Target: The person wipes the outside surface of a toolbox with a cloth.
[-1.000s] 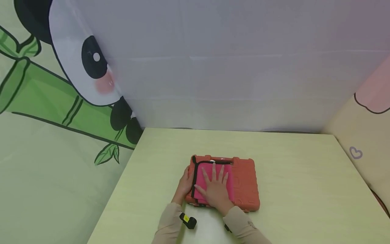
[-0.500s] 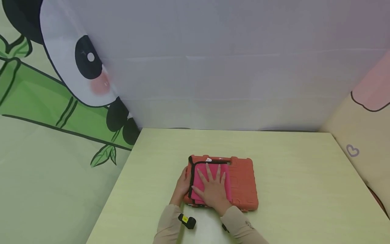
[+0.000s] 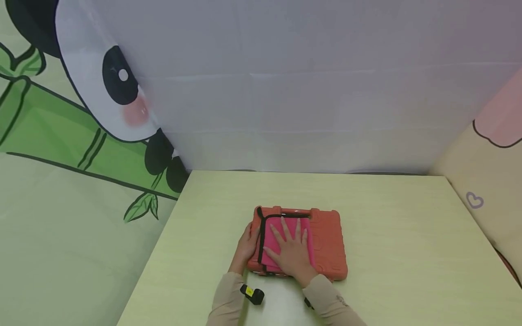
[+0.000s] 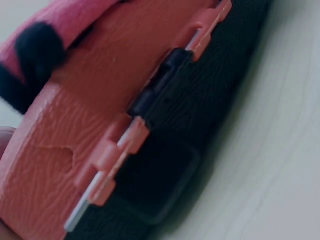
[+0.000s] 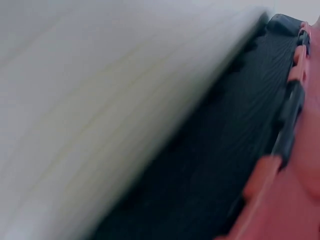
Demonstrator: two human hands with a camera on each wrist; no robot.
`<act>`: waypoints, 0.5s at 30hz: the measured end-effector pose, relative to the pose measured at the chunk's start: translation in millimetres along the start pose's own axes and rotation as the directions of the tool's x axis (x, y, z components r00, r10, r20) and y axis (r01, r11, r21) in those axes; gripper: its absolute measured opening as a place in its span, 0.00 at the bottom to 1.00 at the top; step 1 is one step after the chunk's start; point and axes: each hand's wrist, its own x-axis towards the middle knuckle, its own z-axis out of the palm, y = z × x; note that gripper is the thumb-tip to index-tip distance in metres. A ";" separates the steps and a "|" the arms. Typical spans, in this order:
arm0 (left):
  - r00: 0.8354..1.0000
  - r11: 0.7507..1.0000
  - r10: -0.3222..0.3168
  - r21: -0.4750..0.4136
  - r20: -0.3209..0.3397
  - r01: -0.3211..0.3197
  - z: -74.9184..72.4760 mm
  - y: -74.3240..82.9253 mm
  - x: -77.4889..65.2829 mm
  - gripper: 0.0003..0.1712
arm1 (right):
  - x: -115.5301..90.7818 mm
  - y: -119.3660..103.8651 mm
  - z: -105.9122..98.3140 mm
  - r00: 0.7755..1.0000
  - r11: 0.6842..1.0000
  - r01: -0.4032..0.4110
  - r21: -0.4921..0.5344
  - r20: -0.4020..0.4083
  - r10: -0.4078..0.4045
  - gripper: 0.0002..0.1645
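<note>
A hard plastic case [image 3: 328, 244], orange-red on top with a black lower half, lies closed on the table. On its left part sits a flat, folded pink cloth piece [image 3: 271, 228] with black edging. My right hand [image 3: 291, 253] rests on the cloth, palm down and fingers spread. Along the case's left side lies my left hand [image 3: 246, 246], with its thumb near the black edging. In the left wrist view, hinges [image 4: 107, 175] run along the case's edge, and the cloth's black trim [image 4: 37, 50] is at upper left. The black lower half [image 5: 215, 130] fills the middle of the right wrist view.
The pale table [image 3: 399, 235] extends on both sides of the case and behind it. A grey-white backdrop [image 3: 285, 113] rises at its far edge, with printed cartoon panels at the sides. A black wrist camera [image 3: 254, 295] is strapped at the left sleeve.
The head view shifts slightly. A small white tag at the cloth's top edge showed earlier and is now out of sight. Both hands keep nearly the same places.
</note>
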 end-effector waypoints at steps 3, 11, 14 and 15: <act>1.000 0.999 -0.026 -0.018 0.013 0.026 -1.2 0.5 -0.7 0.36 | -3.0 4.7 -0.4 1.000 1.000 -0.018 -0.009 0.002 0.018 0.42; 0.999 0.999 -0.042 -0.027 0.022 0.043 -3.9 -0.7 -3.3 0.38 | -11.9 21.5 -0.7 0.997 0.998 -0.067 -0.003 -0.029 0.067 0.42; 0.998 0.998 -0.051 -0.027 0.028 0.052 -4.4 -1.9 -4.1 0.38 | -15.8 27.9 -3.5 0.996 0.997 -0.079 0.016 -0.029 0.079 0.43; 0.998 0.998 -0.050 -0.025 0.030 0.050 -4.7 -2.2 -4.3 0.38 | -17.0 30.0 -4.4 0.996 0.996 -0.082 0.017 -0.029 0.082 0.43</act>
